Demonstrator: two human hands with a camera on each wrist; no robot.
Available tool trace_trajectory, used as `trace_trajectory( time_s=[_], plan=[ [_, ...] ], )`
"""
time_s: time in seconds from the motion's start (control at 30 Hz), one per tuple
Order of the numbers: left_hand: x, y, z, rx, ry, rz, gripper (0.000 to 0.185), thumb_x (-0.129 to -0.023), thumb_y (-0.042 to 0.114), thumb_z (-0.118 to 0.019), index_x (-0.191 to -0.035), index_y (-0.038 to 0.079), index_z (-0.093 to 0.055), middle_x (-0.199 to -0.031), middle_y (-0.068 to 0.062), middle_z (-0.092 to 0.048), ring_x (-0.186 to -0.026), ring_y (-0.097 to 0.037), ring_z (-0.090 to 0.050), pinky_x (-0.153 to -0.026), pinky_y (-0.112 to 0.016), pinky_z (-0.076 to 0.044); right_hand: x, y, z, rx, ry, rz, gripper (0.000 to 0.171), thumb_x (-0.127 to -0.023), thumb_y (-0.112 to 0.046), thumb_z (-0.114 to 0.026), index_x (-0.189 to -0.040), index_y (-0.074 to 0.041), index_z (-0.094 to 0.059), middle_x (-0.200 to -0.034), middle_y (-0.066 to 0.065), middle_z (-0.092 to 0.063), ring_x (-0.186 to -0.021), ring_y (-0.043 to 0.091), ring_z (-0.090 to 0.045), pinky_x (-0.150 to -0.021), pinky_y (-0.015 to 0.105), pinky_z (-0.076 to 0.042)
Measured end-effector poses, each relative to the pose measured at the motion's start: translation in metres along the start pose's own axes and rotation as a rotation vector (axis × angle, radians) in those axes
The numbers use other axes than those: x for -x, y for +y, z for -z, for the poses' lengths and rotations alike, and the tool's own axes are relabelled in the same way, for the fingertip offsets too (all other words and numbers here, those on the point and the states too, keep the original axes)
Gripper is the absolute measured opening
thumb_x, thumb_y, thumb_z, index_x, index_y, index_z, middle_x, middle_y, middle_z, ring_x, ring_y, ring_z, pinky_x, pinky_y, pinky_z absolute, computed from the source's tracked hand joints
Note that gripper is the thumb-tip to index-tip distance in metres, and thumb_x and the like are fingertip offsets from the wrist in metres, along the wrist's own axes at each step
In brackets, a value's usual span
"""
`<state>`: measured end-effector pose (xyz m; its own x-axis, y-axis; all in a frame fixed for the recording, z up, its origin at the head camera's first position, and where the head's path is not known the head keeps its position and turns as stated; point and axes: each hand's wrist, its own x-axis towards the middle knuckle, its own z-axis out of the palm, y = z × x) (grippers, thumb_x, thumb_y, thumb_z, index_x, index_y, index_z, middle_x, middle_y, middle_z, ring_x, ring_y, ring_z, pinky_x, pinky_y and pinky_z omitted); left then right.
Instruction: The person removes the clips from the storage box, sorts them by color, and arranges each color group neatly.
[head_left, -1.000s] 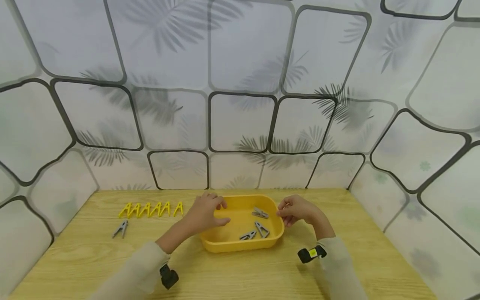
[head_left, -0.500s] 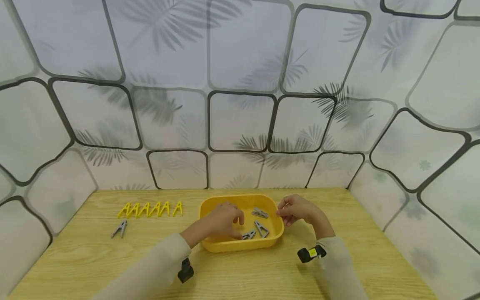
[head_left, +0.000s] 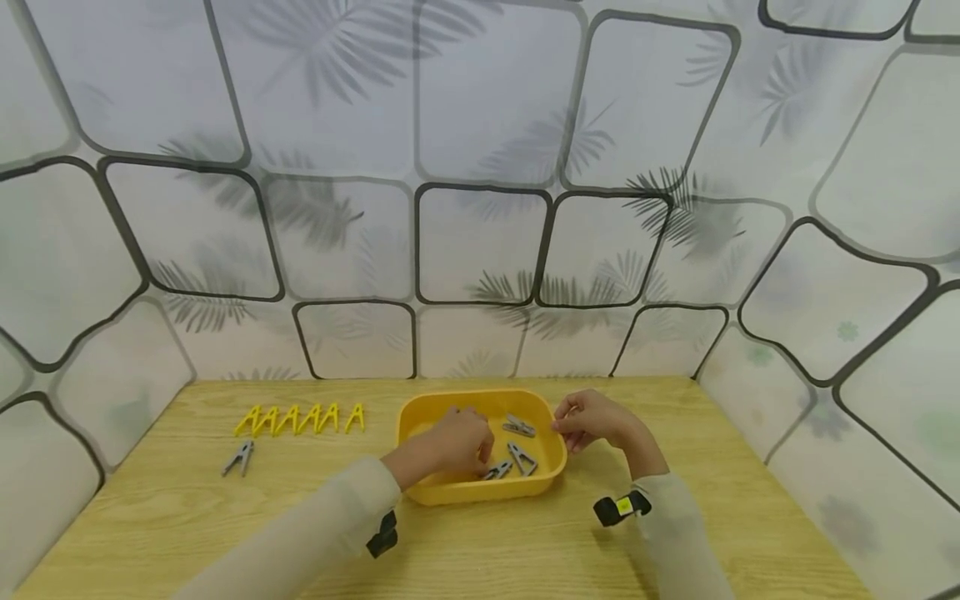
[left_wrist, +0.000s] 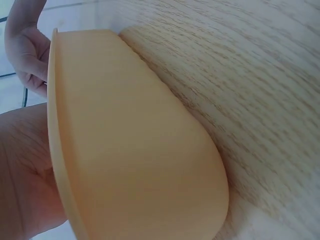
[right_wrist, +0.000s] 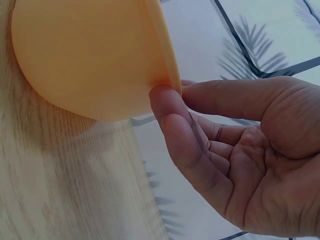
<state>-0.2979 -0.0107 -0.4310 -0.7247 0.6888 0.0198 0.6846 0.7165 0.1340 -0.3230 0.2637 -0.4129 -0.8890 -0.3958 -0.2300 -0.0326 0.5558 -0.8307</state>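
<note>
My left hand (head_left: 459,440) reaches down inside the yellow plastic tray (head_left: 480,497). Its thumb and fingers pinch the left end of a grey clothespin (head_left: 498,472) near the tray's front wall. In the left wrist view the tray's wall (left_wrist: 135,135) hides those fingertips. Two other grey clothespins lie in the tray: an A-shaped clothespin (head_left: 522,458) just right of the hand, and a clothespin on its side (head_left: 519,426) farther back. On the tray's right rim, my right hand (right_wrist: 220,145) pinches the edge between thumb and forefinger.
Several yellow clothespins (head_left: 292,419) form a row on the wooden table (head_left: 480,550), left of the tray. One grey clothespin (head_left: 238,458) lies in front of that row. A patterned wall covering (head_left: 480,250) rises behind the table and along both sides.
My left hand has moved right and down, from over the tray's left rim to the front grey clothespin, its fingers closing together. The right hand has kept its hold on the rim.
</note>
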Motion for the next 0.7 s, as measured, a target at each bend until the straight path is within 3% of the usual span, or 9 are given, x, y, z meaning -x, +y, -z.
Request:
trace_trajectory(
  time_s=[0.2,0.47,0.7],
  plan=[
    [0.001,0.0,0.0,0.026,0.027,-0.009,0.012,-0.087,0.02,-0.081,-0.077,0.018,-0.077,-0.084,0.007,-0.067,-0.085,-0.015,-0.054,-0.09,-0.049,-0.044,0.001,-0.001,0.0,-0.007,-0.002,-0.002,0.021,-0.097,-0.013,-0.067,-0.108,0.005,-0.063,-0.074,0.005,-0.067,-0.06,0.013,-0.066,-0.063,0.033,-0.061],
    [0.004,-0.005,0.0,0.064,0.042,-0.006,0.011,-0.087,0.018,-0.081,-0.077,0.018,-0.078,-0.082,0.007,-0.066,-0.085,-0.016,-0.055,-0.105,-0.064,-0.042,0.0,-0.002,0.0,-0.007,0.007,-0.005,0.021,-0.098,-0.013,-0.067,-0.108,0.005,-0.063,-0.075,0.005,-0.066,-0.061,0.012,-0.066,-0.063,0.032,-0.061],
    [0.005,-0.011,-0.005,0.074,0.055,-0.005,0.01,-0.087,0.018,-0.081,-0.078,0.018,-0.077,-0.083,0.005,-0.065,-0.088,-0.018,-0.057,-0.104,-0.065,-0.043,0.002,-0.002,-0.002,-0.017,0.007,0.003,0.019,-0.097,-0.011,-0.066,-0.107,0.006,-0.062,-0.074,0.005,-0.066,-0.06,0.012,-0.066,-0.061,0.03,-0.06]
  ],
)
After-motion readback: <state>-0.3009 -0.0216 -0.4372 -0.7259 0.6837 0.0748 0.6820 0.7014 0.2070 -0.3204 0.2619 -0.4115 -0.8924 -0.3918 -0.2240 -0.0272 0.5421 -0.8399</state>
